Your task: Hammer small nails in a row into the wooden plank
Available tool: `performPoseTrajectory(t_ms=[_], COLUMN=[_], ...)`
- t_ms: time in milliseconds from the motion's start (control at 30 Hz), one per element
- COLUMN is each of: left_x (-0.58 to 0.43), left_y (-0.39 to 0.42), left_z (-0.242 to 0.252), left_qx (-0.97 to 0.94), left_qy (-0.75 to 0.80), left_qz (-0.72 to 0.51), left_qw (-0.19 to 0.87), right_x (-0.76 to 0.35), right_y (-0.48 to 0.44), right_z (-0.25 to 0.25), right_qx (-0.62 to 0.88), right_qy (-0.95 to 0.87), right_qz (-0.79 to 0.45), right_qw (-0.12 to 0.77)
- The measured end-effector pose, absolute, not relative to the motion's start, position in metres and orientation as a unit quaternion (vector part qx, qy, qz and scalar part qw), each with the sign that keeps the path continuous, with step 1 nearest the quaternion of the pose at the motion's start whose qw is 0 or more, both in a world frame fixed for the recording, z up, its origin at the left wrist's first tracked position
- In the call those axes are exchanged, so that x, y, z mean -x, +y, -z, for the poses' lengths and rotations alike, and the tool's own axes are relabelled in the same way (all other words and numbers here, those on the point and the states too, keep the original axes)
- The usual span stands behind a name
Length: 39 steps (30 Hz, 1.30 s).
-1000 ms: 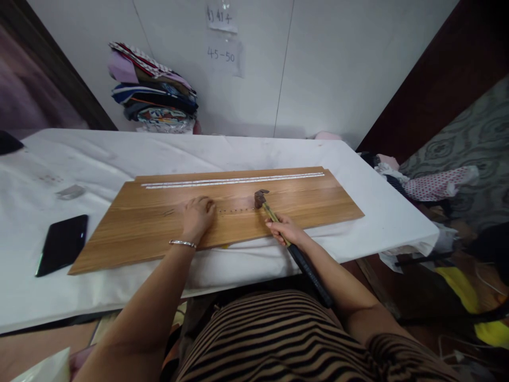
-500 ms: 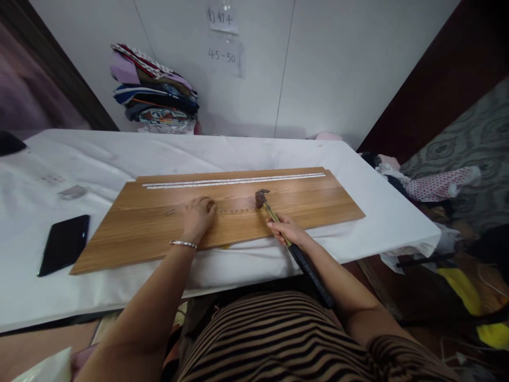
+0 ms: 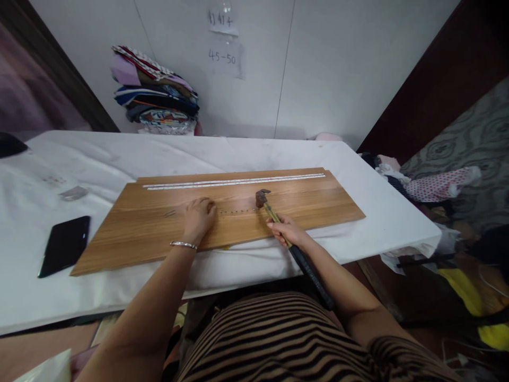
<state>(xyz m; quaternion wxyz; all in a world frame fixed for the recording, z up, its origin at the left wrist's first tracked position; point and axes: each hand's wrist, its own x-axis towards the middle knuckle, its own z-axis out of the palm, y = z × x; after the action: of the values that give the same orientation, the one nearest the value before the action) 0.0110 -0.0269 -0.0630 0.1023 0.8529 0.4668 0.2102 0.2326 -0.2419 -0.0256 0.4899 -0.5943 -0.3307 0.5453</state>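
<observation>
A wooden board [image 3: 139,228] lies on the white-covered table. My right hand [image 3: 287,230] is wrapped round the handle of a hammer [image 3: 306,265], whose rusty head rests at the board's middle. A row of several small nails [image 3: 236,211] runs across the wood between the hammer head and my left hand [image 3: 198,216]. That left hand is down on the board with its fingers curled together; whether anything is under them is hidden. Just left of it lie a few loose nails [image 3: 170,213]. Two white measuring strips [image 3: 234,181] stretch along the board's far side.
A black tablet [image 3: 64,244] and a small clear packet [image 3: 73,193] lie on the table [image 3: 358,180] to the left. Folded fabrics [image 3: 157,95] are stacked against the wall at the back. More cloth [image 3: 441,183] is beyond the table's right end.
</observation>
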Motion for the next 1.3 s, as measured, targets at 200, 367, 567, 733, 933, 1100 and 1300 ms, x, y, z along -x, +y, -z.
performPoseTrajectory(t_ms=[200,367,567,733,933,1100,1300], left_x=[-0.011,-0.0111,-0.0109,-0.0106,-0.0113,-0.0111,-0.0107], left_y=[-0.0276,-0.0276,-0.0265,-0.0278,-0.0275,-0.0273,-0.0264], left_z=[0.0621,0.063,0.063,0.0618,0.0629,0.0633,0.0642], left_qx=[-0.851,-0.85,-0.851,-0.849,-0.846,-0.846,-0.85], left_qy=[0.473,0.474,0.475,0.478,0.475,0.476,0.47], left_qz=[-0.203,-0.206,-0.2,-0.198,-0.214,-0.214,-0.212], left_qw=[0.101,0.101,0.103,0.106,0.109,0.109,0.105], right_x=[-0.2322,-0.2316,-0.2312,-0.2322,-0.233,-0.233,-0.2326], right_y=[-0.2417,-0.2426,-0.2414,-0.2423,-0.2429,-0.242,-0.2428], right_z=[0.0257,0.0237,0.0252,0.0237,0.0259,0.0257,0.0244], right_qx=[0.597,0.594,0.598,0.594,0.598,0.597,0.599], right_qy=[-0.331,-0.338,-0.332,-0.336,-0.333,-0.341,-0.34], right_qz=[-0.546,-0.541,-0.546,-0.542,-0.545,-0.54,-0.54], right_qw=[0.487,0.49,0.484,0.491,0.484,0.485,0.483])
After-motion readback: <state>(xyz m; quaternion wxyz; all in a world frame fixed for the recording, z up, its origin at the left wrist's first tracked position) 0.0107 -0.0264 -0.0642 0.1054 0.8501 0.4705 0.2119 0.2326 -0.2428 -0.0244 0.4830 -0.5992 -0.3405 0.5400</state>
